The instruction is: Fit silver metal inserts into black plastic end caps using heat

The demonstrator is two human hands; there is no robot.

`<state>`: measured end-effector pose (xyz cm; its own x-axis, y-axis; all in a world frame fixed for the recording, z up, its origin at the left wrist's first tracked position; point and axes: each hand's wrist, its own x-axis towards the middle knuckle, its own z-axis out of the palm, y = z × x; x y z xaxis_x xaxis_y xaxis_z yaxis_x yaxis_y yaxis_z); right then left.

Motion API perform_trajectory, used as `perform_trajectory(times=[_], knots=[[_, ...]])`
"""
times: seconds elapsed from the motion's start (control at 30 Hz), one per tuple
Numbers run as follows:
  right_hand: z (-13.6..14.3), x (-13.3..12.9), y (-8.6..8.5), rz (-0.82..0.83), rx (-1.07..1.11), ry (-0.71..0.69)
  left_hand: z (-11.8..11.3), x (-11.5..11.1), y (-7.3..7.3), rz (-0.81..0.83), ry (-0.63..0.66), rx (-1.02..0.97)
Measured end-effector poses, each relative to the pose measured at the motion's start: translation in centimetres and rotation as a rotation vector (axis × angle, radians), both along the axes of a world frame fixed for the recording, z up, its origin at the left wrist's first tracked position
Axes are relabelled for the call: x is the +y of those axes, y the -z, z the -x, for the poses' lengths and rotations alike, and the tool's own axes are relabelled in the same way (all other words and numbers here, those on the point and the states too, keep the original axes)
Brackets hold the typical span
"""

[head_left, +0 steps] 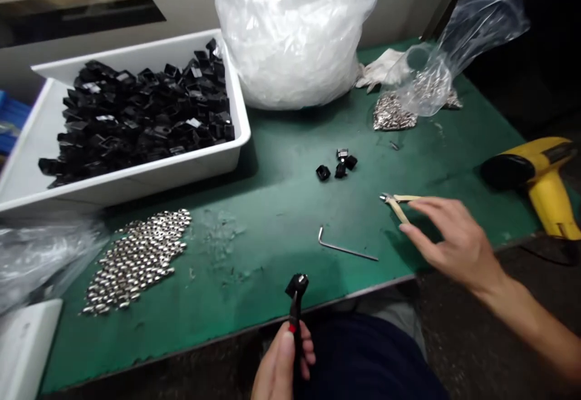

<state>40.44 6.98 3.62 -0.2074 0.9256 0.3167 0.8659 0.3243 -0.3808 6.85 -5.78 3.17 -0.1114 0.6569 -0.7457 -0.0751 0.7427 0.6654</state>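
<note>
Near the table's front edge my left hand [285,354] is closed around a dark hand tool [295,312] with a red mark, which looks like pliers. At its tip sits a small black plastic part [297,284] with a shiny metal bit on it. On the right, my right hand [449,239] has its thumb and fingertips on the pale yellow handles of small cutting pliers [396,206], whose jaws point left. Between the hands lies an L-shaped hex key [347,251]. Several loose black parts [323,173] are farther back.
A white bin [181,161] full of black parts [145,109] stands at the left. Small metal pieces [136,261] are spread before it. Behind are a big plastic bag [295,43], a bag of metal pieces [394,111] and a white glove [385,67]. A yellow heat gun [544,176] lies right.
</note>
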Motion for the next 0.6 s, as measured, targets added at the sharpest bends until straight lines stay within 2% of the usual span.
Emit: perform_trajectory(times=[0.07,0.1,0.23,0.4,0.5,0.6], knots=[[3.9,-0.6,0.3,0.145,0.044,-0.161,-0.1,-0.8,0.4,0.015,-0.009,0.011],[5.5,-0.9,0.5,0.200,0.031,-0.193,0.0,-1.2,0.6,0.018,0.000,0.015],[9.7,-1.9,1.8,0.304,-0.112,-0.185,0.2,-2.4,1.7,0.047,0.029,0.000],[11.1,-2.1,2.4,0.310,-0.196,-0.204,0.5,-3.4,3.3,-0.029,0.032,-0.063],[11.3,-2.2,1.7,0.338,-0.159,-0.185,0.8,-3.6,4.1,-0.077,0.010,-0.180],[11.8,-2.6,0.8,0.432,-0.033,-0.084,1.4,-3.7,4.6,-0.045,-0.013,-0.298]])
